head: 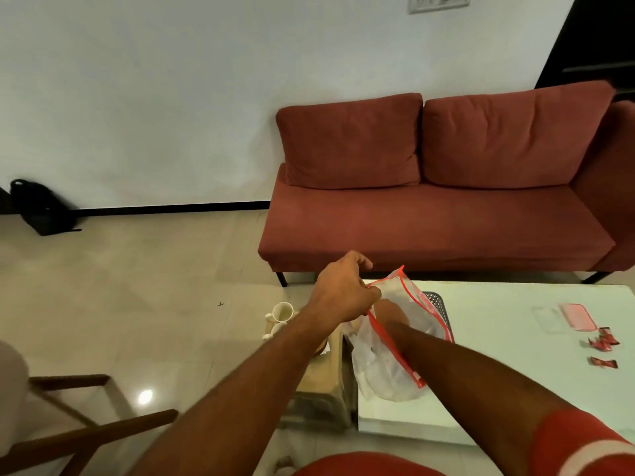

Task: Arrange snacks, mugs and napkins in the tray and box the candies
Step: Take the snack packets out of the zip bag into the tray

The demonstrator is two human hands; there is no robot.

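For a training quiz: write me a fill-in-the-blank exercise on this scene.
1. The right hand is reaching inside the clear ____ with red edging.
2. The left hand pinches the bag at its ____ rim.
3. The red candies lie on the ____.
4. Two white mugs stand to the ____ of the table.

Missing words: bag; red; table; left

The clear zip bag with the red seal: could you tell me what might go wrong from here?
The clear zip bag with the red seal overhangs the white table's left edge, so its contents could spill to the floor. The left hand pinches only the rim, which may slip. The right hand, buried inside, could snag when withdrawn.
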